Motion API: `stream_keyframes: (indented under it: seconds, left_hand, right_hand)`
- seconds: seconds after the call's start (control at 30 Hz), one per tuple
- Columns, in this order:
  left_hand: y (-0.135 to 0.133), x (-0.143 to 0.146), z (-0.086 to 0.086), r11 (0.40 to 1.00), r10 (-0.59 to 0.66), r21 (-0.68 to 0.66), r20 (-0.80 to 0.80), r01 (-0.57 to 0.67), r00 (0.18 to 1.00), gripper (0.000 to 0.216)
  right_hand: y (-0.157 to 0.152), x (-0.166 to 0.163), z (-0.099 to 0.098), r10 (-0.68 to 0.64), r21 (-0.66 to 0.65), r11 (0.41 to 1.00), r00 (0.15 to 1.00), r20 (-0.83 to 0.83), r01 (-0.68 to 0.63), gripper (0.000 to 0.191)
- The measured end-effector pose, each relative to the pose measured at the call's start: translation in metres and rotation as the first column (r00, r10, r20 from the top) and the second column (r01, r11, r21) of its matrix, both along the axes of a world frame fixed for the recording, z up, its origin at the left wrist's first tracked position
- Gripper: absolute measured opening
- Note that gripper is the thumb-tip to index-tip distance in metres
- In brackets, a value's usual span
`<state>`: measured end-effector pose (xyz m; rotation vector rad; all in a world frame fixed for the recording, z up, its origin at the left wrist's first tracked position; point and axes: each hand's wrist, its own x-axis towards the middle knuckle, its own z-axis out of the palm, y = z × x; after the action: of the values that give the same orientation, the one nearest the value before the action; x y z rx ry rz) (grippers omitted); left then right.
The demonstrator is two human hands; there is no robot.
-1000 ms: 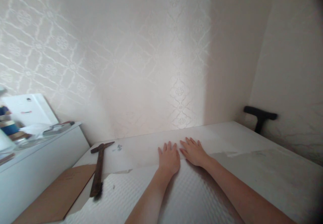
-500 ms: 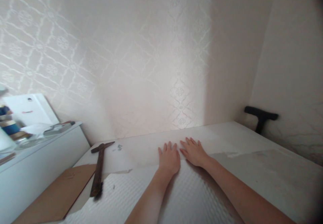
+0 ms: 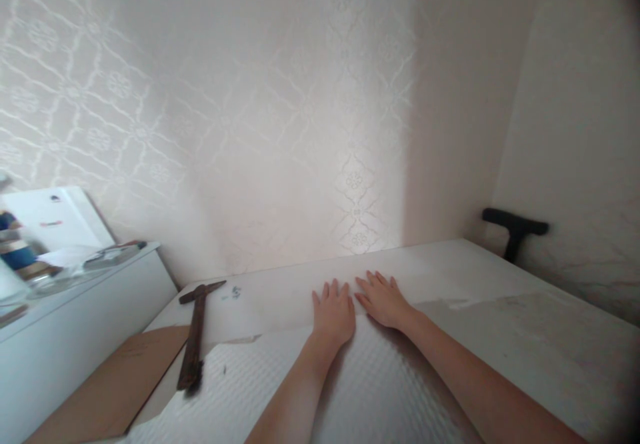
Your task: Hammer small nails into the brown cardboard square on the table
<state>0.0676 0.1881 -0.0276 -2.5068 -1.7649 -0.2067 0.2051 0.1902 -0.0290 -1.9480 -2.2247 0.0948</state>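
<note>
Both hands lie flat, palms down, side by side on a white textured sheet [image 3: 370,391] that covers the near part of the white tabletop [image 3: 500,271]; the sheet's far edge runs approx. under the knuckles, fingertips reaching past it onto the smooth top. Left hand [image 3: 334,311]: fingers straight, slightly spread, gripping nothing; thumb towards the right hand. Right hand [image 3: 383,299]: fingers extended, slightly fanned, gripping nothing; thumb side just beside the left hand, touching or nearly so, cannot tell which. Forearms run back towards the camera over the sheet.

Left of the hands, well apart: a hammer [image 3: 194,334] w/ rusty head and dark wooden handle, lying flat, head at the far end; its handle end sits near a brown cardboard piece [image 3: 115,391]. Further left: a lower white cabinet [image 3: 75,324] carrying blurred items. Far right, by the wall: a black T-shaped handle [image 3: 515,227]. Patterned wallpaper [image 3: 225,131] behind the table.
</note>
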Motion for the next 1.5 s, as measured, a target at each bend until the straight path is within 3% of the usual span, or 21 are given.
stream_keyframes:
  seconds: [1.5]
  left_hand:
    - [0.0024,0.0003,-0.0021,1.0,-0.004,0.0,0.032,0.004,0.999,0.047]
  right_hand:
    - [0.0008,-0.0012,-0.0005,-0.006,-0.014,1.0,1.0,0.0,0.006,0.054]
